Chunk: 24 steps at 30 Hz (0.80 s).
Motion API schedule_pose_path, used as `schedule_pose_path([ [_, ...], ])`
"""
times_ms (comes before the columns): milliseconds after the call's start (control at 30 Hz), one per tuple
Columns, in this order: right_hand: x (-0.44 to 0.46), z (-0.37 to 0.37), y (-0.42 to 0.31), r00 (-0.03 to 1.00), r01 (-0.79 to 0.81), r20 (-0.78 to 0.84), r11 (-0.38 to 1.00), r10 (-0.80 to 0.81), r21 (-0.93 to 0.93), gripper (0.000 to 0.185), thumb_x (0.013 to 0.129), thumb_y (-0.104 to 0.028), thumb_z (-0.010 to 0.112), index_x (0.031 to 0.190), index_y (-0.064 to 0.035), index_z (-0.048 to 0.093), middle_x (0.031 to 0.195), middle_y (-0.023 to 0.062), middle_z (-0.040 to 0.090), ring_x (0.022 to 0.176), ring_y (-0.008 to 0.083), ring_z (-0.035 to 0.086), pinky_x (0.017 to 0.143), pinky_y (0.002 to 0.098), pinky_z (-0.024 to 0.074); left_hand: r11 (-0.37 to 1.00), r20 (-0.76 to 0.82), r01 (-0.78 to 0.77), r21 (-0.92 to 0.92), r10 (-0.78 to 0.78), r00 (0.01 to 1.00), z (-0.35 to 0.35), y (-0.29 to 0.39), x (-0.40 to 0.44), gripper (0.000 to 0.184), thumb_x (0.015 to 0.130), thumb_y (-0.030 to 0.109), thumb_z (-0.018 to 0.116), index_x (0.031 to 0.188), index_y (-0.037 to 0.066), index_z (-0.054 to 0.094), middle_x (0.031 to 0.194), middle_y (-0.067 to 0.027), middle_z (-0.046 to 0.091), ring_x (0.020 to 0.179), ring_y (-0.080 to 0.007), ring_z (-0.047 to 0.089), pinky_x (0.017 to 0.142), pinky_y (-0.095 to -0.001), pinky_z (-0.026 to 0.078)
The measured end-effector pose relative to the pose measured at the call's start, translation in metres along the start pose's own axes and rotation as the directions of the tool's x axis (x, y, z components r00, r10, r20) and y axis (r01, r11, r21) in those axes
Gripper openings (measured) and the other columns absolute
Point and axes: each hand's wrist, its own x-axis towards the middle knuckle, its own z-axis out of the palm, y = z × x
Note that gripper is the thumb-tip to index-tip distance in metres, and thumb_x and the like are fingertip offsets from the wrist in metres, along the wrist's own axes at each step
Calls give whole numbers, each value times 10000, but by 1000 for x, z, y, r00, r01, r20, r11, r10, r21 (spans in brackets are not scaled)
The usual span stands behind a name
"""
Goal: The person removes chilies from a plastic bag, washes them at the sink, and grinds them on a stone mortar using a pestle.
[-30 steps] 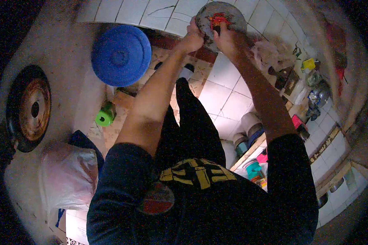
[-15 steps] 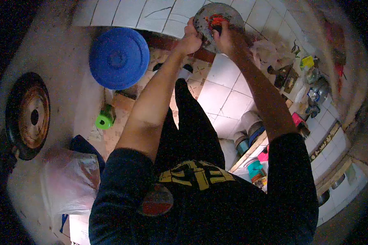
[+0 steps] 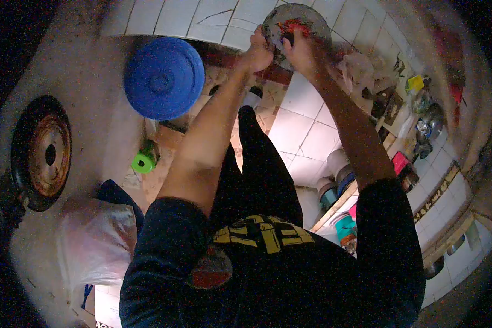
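At the edge of the white-tiled counter (image 3: 213, 13) is a round grey stone mortar (image 3: 277, 15), with a red mash (image 3: 297, 25), seemingly of chillies, in its bowl. My left hand (image 3: 258, 53) is closed on the mortar's near left rim. Inside the bowl, my right hand (image 3: 306, 53) wraps round a short dark pestle (image 3: 287, 37) and presses it against the red mash. Most of the pestle is hidden by my fingers.
A large blue round lid (image 3: 164, 79) is left of my forearm, above a green roll (image 3: 143, 162). A black pan (image 3: 41, 154) hangs on the left wall, near a plastic bag (image 3: 98, 240). On the right are bagged items (image 3: 421, 104) and shelved containers (image 3: 344, 227).
The whole view has shifted slightly, so things appear a little further right. My right hand has moved slightly within the mortar, still on the pestle; my left keeps its hold.
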Motion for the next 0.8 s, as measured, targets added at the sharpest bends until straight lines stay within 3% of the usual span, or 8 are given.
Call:
schedule_pose_path([
  [100, 10, 10, 0, 999, -17, 36, 993, 21, -114, 385, 888, -336, 529, 1109, -28, 459, 740, 251, 624, 681, 447, 621, 610, 530, 497, 1000, 12, -8, -8, 8, 1000, 7, -28, 8, 691, 824, 109, 472, 1385, -7, 85, 1275, -319, 357, 1223, -449, 332, 1044, -497, 291],
  [167, 21, 34, 22, 967, 162, -198, 987, -160, -2, 381, 885, -314, 532, 1121, -27, 446, 718, 246, 623, 650, 456, 613, 603, 531, 497, 1000, 28, -1, 25, 0, 1000, 5, -38, 11, 700, 839, 119, 457, 1382, -24, 39, 1233, -338, 397, 1193, -452, 393, 1014, -484, 337],
  [233, 5, 18, 10, 993, 94, -69, 995, -97, -43, 388, 883, -312, 533, 1127, -24, 442, 728, 249, 624, 666, 455, 617, 602, 529, 498, 999, 48, 2, 38, -4, 999, 3, -20, 1, 705, 847, 124, 449, 1380, -33, 15, 1212, -348, 416, 1178, -453, 423, 999, -477, 360],
  [300, 3, 9, 1, 998, 51, 44, 994, -47, -94, 396, 881, -311, 534, 1133, -21, 438, 738, 252, 626, 683, 453, 621, 602, 528, 499, 888, 181, 325, 324, -396, 900, -23, 57, -20, 738, 878, 174, 416, 1341, -83, -98, 1030, -348, 557, 996, -436, 580, 890, -454, 454],
  [400, 2, 8, 2, 997, -8, 74, 999, 12, -53, 426, 881, -325, 529, 1159, -17, 430, 767, 264, 628, 737, 450, 629, 636, 527, 507, 896, 271, 411, 168, -443, 855, -38, 93, -26, 759, 897, 220, 392, 1296, -127, -152, 868, -324, 619, 836, -433, 634, 798, -450, 497],
  [500, 2, 12, -4, 991, -34, -129, 996, 23, -82, 459, 886, -355, 515, 1180, -14, 428, 803, 275, 633, 784, 451, 630, 686, 531, 509, 928, 252, 254, 272, -323, 912, -29, 54, -26, 751, 896, 225, 393, 1297, -127, -137, 868, -332, 615, 831, -455, 625, 795, -454, 496],
  [667, -21, -2, -19, 984, -101, 133, 986, 118, -129, 476, 895, -403, 499, 1204, -44, 453, 844, 269, 644, 801, 456, 629, 713, 541, 504, 870, 110, 284, 402, -354, 929, -30, 52, -41, 703, 893, 212, 393, 1311, -93, -82, 886, -365, 598, 867, -498, 598, 813, -494, 475],
  [800, -10, -21, -5, 995, -101, 38, 988, 97, 120, 468, 896, -424, 488, 1199, -68, 469, 818, 265, 644, 793, 454, 631, 702, 541, 506, 851, 104, 297, 434, -374, 921, -45, 71, -25, 658, 889, 202, 396, 1314, -65, -28, 923, -396, 576, 931, -510, 576, 851, -524, 447],
])
